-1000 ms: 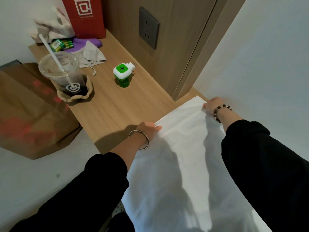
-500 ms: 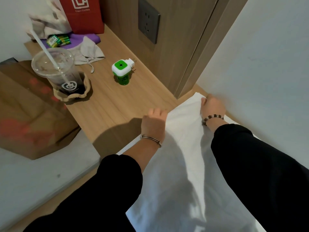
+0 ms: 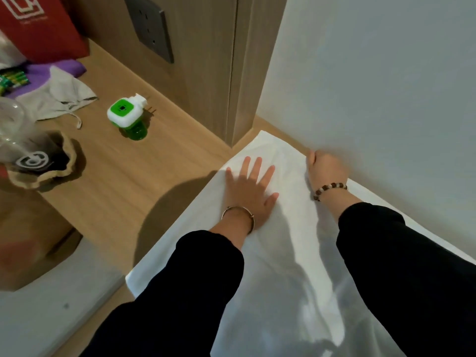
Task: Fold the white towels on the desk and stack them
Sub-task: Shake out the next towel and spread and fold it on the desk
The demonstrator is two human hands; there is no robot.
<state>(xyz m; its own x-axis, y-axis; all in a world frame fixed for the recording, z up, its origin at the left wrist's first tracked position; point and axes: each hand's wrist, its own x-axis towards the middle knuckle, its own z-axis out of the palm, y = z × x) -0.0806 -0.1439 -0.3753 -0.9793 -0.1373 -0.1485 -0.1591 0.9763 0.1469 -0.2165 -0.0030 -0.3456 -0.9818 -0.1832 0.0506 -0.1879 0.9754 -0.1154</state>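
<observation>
Left fingers (image 3: pixel 257 166): straight and spread wide, pressed flat on the towel (image 3: pixel 278 253).
Left hand (image 3: pixel 251 191): palm down near the towel's far end, a thin metal bangle (image 3: pixel 239 215) on the wrist, a black sleeve behind it.
Right fingers: curled tight, pinching the towel's far edge; the fingertips are hidden.
Right hand (image 3: pixel 325 168): right up against the wall (image 3: pixel 373 86), a bracelet of brown and white beads (image 3: pixel 329 189) on the wrist.
Towel: white, thin and smooth, with soft creases. It lies spread lengthwise on the counter (image 3: pixel 144 181) along the wall, its far corner in the nook by the wood panel (image 3: pixel 206 60) and its near end out of view under the arms.
Counter: pale wood with a fine straight grain, matte.
Room: plain white wall on the right, and a wood panel with a dark grey socket (image 3: pixel 152 27) behind.
Other things: a green and white plug-in device (image 3: pixel 123 115) stands well left of the towel. Further left are a clear plastic cup (image 3: pixel 15 130) in a brown sleeve, a grey cloth pouch (image 3: pixel 61 96) and a red paper bag (image 3: pixel 38 27).
Below the counter: a brown paper bag (image 3: pixel 28 243).
</observation>
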